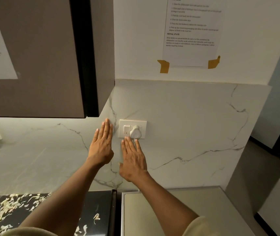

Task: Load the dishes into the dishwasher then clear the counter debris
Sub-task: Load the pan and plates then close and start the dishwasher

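While both arms reach forward over the dark tabletop, the left hand and right hand are raised flat toward the marble backsplash, fingers straight and close together, holding nothing. Left hand sits just beside the left edge of the white socket plate; right hand is below it, fingertips near the white plug and its cord (contact cannot be told). Pale vegetable peelings lie scattered across the tabletop toward its left side, with one scrap near the right edge. Right of the tabletop, a grey appliance top sits beneath the right forearm. Above, a brown wall cabinet hangs at left, and a printed instruction sheet is fixed to the wall with yellow tape.
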Motion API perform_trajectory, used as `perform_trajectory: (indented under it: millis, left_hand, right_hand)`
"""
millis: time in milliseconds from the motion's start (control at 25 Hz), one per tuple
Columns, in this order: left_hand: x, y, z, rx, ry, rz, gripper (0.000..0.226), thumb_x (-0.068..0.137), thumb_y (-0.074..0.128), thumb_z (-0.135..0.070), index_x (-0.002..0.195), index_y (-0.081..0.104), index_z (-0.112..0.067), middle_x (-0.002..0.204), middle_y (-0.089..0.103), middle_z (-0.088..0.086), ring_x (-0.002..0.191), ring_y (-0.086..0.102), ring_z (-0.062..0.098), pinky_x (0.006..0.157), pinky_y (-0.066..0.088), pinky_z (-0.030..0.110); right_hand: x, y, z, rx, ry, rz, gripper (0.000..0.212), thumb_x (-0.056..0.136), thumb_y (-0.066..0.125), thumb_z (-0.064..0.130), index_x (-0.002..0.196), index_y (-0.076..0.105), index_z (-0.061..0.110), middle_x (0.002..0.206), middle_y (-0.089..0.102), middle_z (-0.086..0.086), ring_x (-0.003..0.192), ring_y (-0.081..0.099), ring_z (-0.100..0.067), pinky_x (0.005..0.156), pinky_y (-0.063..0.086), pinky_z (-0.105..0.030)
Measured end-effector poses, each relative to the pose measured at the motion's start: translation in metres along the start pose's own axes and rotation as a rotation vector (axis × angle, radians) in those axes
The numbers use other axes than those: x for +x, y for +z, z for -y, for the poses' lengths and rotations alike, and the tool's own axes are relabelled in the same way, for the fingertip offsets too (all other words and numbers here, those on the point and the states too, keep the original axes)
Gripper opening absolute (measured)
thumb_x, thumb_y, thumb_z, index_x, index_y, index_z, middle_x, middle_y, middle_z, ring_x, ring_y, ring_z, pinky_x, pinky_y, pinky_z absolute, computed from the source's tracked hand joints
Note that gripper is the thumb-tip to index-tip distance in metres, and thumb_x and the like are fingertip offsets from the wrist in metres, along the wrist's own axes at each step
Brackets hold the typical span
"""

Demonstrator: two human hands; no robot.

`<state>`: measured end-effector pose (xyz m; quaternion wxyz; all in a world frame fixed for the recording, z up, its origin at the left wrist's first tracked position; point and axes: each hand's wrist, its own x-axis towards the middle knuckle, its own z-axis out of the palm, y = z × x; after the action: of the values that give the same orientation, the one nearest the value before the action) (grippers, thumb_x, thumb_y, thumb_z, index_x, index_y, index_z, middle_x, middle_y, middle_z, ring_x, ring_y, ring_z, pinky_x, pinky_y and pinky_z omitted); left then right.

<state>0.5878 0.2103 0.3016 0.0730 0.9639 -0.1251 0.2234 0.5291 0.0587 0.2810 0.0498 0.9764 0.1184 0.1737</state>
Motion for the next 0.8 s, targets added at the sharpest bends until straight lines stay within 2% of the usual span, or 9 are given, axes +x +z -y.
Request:
perform_trajectory:
  millis: [160, 400, 600, 800]
  left_hand:
    - [-0.023, -0.001, 0.000, -0.012, 0.018, 0.071, 0.091, 0.085, 0.037, -0.003, 0.153, -0.023, -0.010, 0.157, -0.036, 0.009, 0.148, -0.028, 0.023, 0.125, -0.006, 0.041]
    - [-0.111, 0.031, -0.022, -0.061, 0.028, 0.178, 0.089, 0.087, 0.040, -0.004, 0.154, -0.019, -0.008, 0.160, -0.030, 0.011, 0.148, -0.026, 0.023, 0.121, -0.013, 0.036]
    - [-0.208, 0.049, -0.041, -0.112, 0.039, 0.293, 0.080, 0.094, 0.037, -0.009, 0.153, -0.017, -0.009, 0.161, -0.027, 0.010, 0.150, -0.022, 0.023, 0.124, -0.006, 0.039]
    - [-0.300, 0.050, -0.075, -0.164, 0.070, 0.446, 0.077, 0.100, 0.034, -0.019, 0.147, -0.026, -0.010, 0.155, -0.034, 0.007, 0.147, -0.027, 0.022, 0.125, -0.005, 0.040]
  right_hand:
    - [-0.031, 0.000, 0.004, 0.076, 0.010, 0.054, 0.085, 0.100, 0.046, 0.044, 0.159, -0.006, 0.012, 0.167, -0.011, -0.011, 0.153, -0.015, -0.027, 0.123, -0.012, -0.046]
    - [-0.094, 0.005, 0.013, 0.162, 0.069, 0.116, 0.082, 0.100, 0.047, 0.038, 0.160, -0.002, 0.010, 0.168, -0.006, -0.011, 0.154, -0.010, -0.024, 0.125, -0.003, -0.044]
    - [-0.175, 0.019, 0.031, 0.205, 0.111, 0.209, 0.077, 0.103, 0.043, 0.040, 0.159, -0.001, 0.009, 0.168, -0.005, -0.011, 0.155, -0.008, -0.024, 0.126, -0.003, -0.043]
    - [-0.263, 0.039, 0.044, 0.224, 0.162, 0.333, 0.077, 0.104, 0.039, 0.042, 0.159, -0.004, 0.009, 0.167, -0.008, -0.011, 0.154, -0.009, -0.024, 0.125, -0.004, -0.042]
